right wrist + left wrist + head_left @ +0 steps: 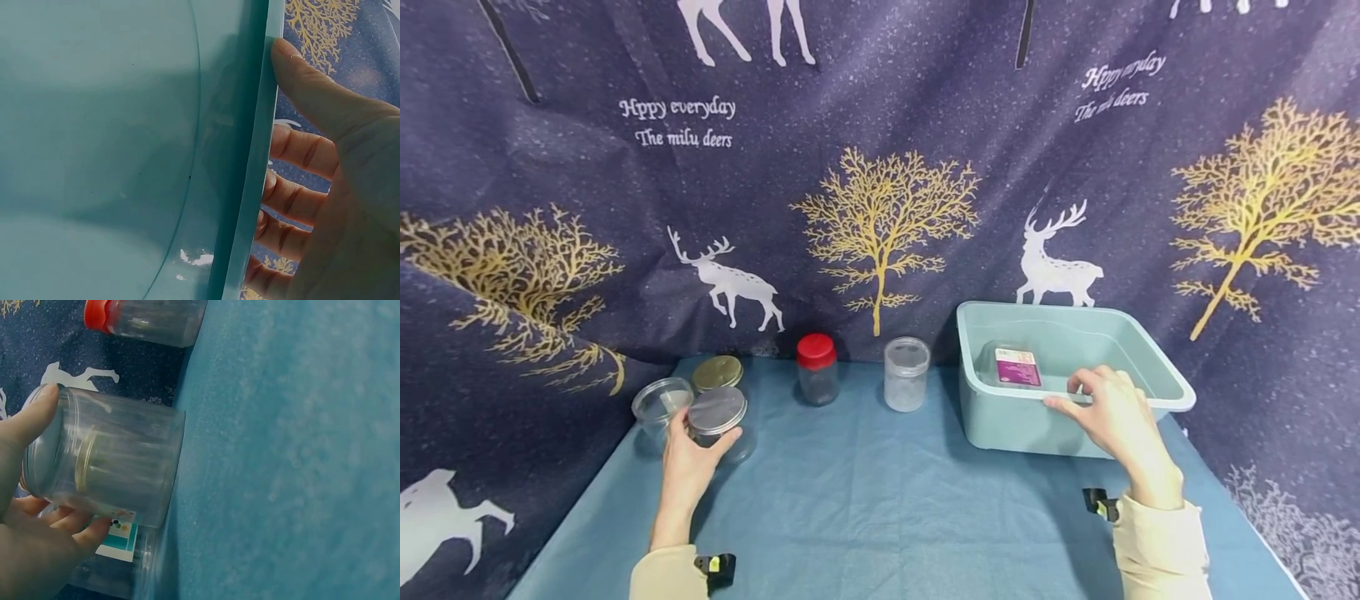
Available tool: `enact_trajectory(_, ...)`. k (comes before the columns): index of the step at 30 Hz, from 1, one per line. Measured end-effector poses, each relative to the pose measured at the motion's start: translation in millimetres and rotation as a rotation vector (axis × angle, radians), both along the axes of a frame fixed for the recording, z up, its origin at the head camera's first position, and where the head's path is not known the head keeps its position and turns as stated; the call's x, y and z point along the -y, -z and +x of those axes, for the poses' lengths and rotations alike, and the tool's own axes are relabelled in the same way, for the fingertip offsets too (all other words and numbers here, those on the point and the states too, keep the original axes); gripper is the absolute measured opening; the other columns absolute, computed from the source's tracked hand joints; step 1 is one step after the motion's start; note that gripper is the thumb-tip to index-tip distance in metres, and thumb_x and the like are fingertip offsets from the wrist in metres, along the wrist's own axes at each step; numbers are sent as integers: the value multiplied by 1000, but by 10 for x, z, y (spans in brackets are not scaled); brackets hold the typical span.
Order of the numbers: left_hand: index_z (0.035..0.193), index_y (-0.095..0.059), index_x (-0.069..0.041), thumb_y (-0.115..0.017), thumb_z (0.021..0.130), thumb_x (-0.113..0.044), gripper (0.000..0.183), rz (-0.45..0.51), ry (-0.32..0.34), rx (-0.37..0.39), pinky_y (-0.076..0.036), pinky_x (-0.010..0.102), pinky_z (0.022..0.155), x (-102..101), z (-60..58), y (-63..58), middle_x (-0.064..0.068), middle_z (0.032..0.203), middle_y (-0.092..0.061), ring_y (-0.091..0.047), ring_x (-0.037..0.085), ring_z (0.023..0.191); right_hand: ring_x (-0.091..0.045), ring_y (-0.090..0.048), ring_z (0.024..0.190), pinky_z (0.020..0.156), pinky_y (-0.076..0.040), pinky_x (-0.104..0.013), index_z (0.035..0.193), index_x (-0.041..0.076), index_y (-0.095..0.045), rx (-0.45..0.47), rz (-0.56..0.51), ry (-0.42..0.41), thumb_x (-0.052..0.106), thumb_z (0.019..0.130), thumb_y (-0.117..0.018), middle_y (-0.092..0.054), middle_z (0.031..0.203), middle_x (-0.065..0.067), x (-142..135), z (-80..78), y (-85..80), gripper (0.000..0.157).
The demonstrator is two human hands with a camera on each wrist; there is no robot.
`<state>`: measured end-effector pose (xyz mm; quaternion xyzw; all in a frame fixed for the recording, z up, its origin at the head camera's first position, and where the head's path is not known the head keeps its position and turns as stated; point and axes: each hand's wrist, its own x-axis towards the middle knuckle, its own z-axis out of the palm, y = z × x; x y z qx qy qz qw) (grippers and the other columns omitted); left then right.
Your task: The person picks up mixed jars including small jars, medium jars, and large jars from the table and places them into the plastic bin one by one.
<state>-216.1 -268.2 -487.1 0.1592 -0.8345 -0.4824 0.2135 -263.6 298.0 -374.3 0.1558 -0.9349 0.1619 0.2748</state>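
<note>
At the table's left side, my left hand (691, 462) grips a clear jar with a silver lid (718, 410), thumb and fingers around its lid and upper part. In the left wrist view this jar (125, 456) is see-through, its base close to the cloth. Beside it stand an open clear jar (658, 404) and a gold-lidded jar (718, 372). On the right, my right hand (1112, 412) holds the front rim of a pale teal plastic bin (1037, 421). The thumb lies at the rim's outer side, with the fingers curled over it; their tips are hidden behind the rim (250, 169).
A red-lidded jar (817, 371) and a frosted clear jar (906, 375) stand along the back of the blue cloth-covered table (880, 517). Inside the bin, at its left, lies a clear container with a purple label (1017, 368). A dark printed curtain (880, 100) hangs behind.
</note>
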Motion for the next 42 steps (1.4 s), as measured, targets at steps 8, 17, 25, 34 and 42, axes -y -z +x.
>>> enact_trajectory(8, 156, -5, -4, -80, 80, -44, 114, 20, 36, 100, -27, 59, 108, 68, 23, 34, 29, 155, -19, -25, 44, 140, -36, -53, 77, 61, -41, -53, 83, 8, -65, 20, -4, 3, 40, 75, -83, -59, 82, -11, -7, -30, 65, 37)
enact_trajectory(17, 156, -7, -5, -81, 77, -46, 116, 46, 64, 120, -26, 59, 108, 89, 44, 29, 27, 155, -21, -24, 43, 141, -36, -53, 77, 61, -41, -53, 83, 8, -65, 26, -10, 3, 40, 75, -83, -59, 82, -11, -16, -21, 90, 37)
enact_trajectory(25, 156, -9, -6, -83, 77, -41, 115, 83, 75, 114, -29, 55, 109, 79, 7, 44, 26, 154, -25, -26, 41, 140, -36, -52, 77, 61, -40, -52, 83, 9, -64, 13, -4, 8, 39, 74, -84, -58, 81, -10, -38, -22, 97, 37)
enact_trajectory(34, 156, -11, -5, -85, 75, -43, 115, 73, 81, 110, -31, 55, 108, 33, 9, 1, 27, 153, -27, -29, 42, 139, -36, -53, 78, 61, -40, -54, 83, 10, -64, 22, -1, 2, 41, 74, -84, -58, 80, -9, -22, -23, 53, 37)
enact_trajectory(42, 155, -13, -5, -84, 76, -40, 112, 57, 97, 91, -33, 55, 106, -15, 20, -116, 28, 151, -28, -33, 43, 136, -36, -53, 77, 61, -40, -54, 82, 10, -65, 15, 6, 5, 41, 73, -84, -58, 80, -8, -19, -20, 39, 37)
